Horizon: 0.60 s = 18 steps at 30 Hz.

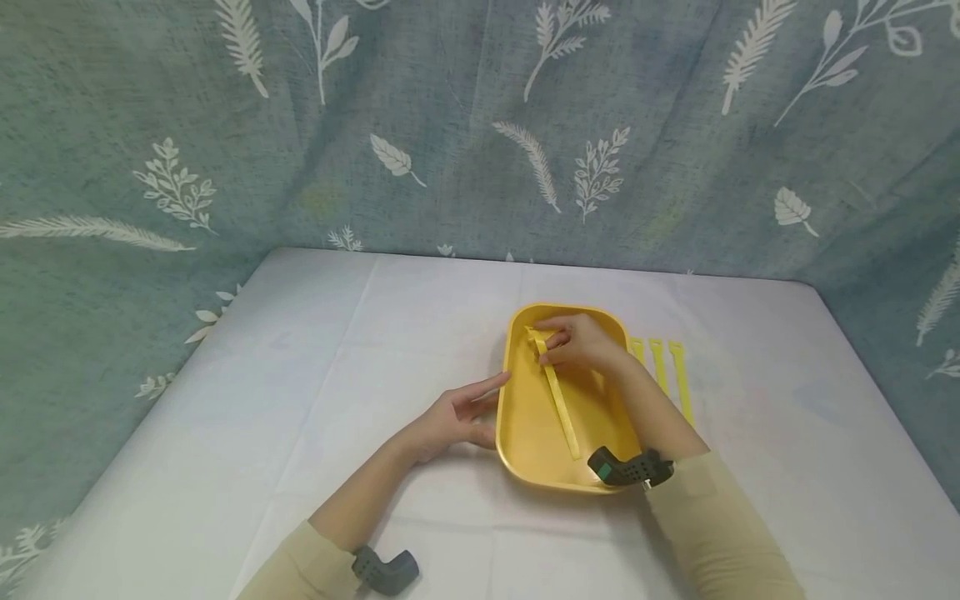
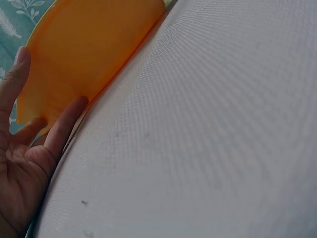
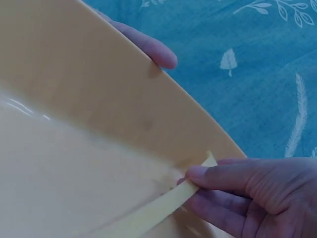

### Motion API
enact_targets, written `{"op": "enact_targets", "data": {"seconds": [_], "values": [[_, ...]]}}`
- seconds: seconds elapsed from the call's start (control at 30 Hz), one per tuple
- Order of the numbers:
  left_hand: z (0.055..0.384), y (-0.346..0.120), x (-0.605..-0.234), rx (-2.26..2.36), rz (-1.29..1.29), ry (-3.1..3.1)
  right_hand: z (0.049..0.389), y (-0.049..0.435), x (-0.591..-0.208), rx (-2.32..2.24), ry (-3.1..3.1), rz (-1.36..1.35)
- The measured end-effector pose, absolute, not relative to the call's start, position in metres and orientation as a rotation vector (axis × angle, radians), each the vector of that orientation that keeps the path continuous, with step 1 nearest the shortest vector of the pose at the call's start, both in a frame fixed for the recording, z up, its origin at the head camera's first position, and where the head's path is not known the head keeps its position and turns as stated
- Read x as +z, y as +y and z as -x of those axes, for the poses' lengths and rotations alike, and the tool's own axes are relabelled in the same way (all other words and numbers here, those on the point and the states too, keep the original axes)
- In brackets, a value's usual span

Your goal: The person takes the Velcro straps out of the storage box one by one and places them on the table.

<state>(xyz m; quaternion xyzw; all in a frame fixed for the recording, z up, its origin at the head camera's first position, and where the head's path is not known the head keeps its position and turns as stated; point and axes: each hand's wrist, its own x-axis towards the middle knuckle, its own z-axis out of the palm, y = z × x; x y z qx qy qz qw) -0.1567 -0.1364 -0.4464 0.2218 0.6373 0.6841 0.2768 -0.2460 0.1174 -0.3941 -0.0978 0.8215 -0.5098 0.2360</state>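
A yellow rectangular tray [image 1: 600,467] with rounded corners and raised walls stands on the white cloth. My right hand [image 1: 585,343] is over its far part, and thumb and fingers pinch a flat yellow strip [image 1: 559,404] near its flared far end. The strip slants down through the tray toward its near side; in the right wrist view the strip [image 3: 153,210] passes under the thumb. On the tray's left, my left hand [image 1: 453,421] touches the outer wall with spread fingers. The left wrist view shows thumb and fingers [image 2: 64,126] against that wall.
Several similar yellow strips [image 1: 680,375] lie side by side right of the tray, partly hidden by the right forearm. White cloth [image 1: 360,333] covers the table. A patterned green-blue curtain [image 1: 450,125] hangs behind and along the sides.
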Motion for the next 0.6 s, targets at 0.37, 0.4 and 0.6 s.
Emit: {"op": "enact_targets", "data": {"seconds": [0.37,0.4,0.6], "values": [[0.156,-0.137,-0.444,1.824,-0.593,1.735,0.243,0.123,-0.39,-1.483,2.136,0.374],[0.155,-0.137,-0.444,1.824,-0.594,1.732,0.243,0.124,-0.39,-1.481,2.126,0.388],[0.155,-0.136,-0.444,1.826,-0.595,1.719,0.244,0.128,-0.39,-1.467,2.0,0.442]]}}
